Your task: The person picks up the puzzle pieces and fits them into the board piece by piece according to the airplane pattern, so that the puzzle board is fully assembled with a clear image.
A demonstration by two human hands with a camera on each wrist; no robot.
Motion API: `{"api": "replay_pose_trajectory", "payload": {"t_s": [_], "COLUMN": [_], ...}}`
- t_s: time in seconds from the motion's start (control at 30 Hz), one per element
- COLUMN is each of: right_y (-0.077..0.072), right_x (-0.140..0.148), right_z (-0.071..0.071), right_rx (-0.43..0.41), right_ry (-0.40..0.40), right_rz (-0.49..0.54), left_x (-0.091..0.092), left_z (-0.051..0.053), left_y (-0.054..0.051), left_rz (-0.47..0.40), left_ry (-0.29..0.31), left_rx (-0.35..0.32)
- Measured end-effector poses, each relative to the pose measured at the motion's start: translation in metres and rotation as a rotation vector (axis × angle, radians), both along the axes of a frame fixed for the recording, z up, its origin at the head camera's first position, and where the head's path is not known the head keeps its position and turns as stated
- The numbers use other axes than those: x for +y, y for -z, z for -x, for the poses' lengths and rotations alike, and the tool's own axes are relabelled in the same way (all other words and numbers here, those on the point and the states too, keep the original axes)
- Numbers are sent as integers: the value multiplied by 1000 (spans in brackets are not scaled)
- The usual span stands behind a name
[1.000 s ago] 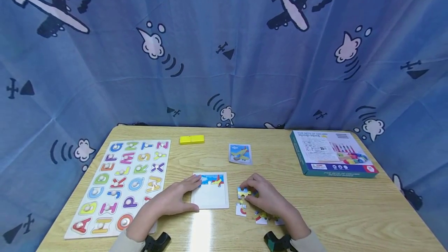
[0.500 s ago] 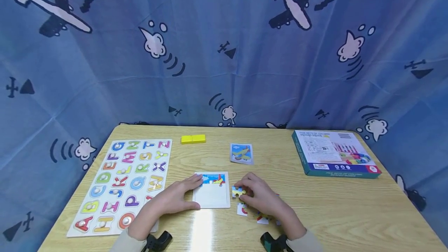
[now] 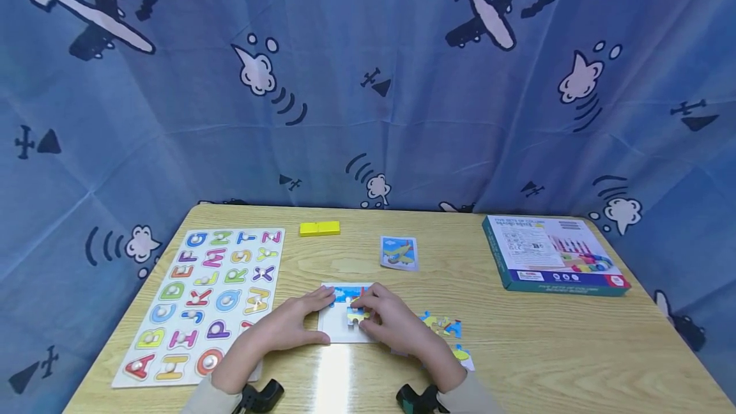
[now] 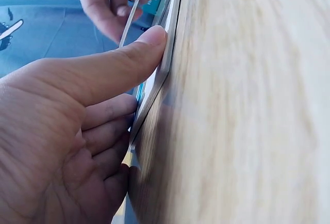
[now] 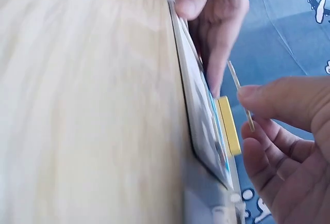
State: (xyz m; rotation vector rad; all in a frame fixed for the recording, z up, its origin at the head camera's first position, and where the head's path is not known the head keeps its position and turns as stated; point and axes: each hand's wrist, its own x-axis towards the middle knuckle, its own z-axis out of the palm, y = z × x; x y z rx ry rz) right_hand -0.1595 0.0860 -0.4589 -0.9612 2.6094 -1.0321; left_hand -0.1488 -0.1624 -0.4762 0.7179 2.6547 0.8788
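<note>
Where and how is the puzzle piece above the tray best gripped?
Probably at the right side of the puzzle piece, coming from the right with a light pinch, as the right hand holds it. It's thin, flat and clear of the tray, and this leaves its left edge uncovered.

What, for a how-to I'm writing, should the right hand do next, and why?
Probably lower the puzzle piece into the tray, just below the blue top row. The right hand pinches it above the tray, the left hand touches the tray, and the visible lower part is bare white.
</note>
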Motion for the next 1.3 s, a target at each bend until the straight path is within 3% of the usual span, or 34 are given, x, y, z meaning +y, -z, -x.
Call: {"api": "replay_pose_trajectory", "payload": {"t_s": [0.23, 0.6, 0.8, 1.03, 1.3], "right_y": [2, 15, 20, 23, 22], "right_x": [-19, -39, -44, -48, -48], "right_z": [-1, 1, 2, 0, -2], "right_rx": [39, 98, 120, 202, 211], "right_ry": [-12, 40, 64, 91, 87], "right_rz": [15, 24, 7, -2, -18], "left_x": [0, 0, 0, -1, -1], "left_z": [1, 0, 0, 0, 1], "left_y": [0, 0, 0, -1, -1], "left_rz": [6, -27, -28, -34, -29], "left_ry": [9, 16, 19, 18, 20], "left_rx": [6, 13, 22, 24, 6]}}
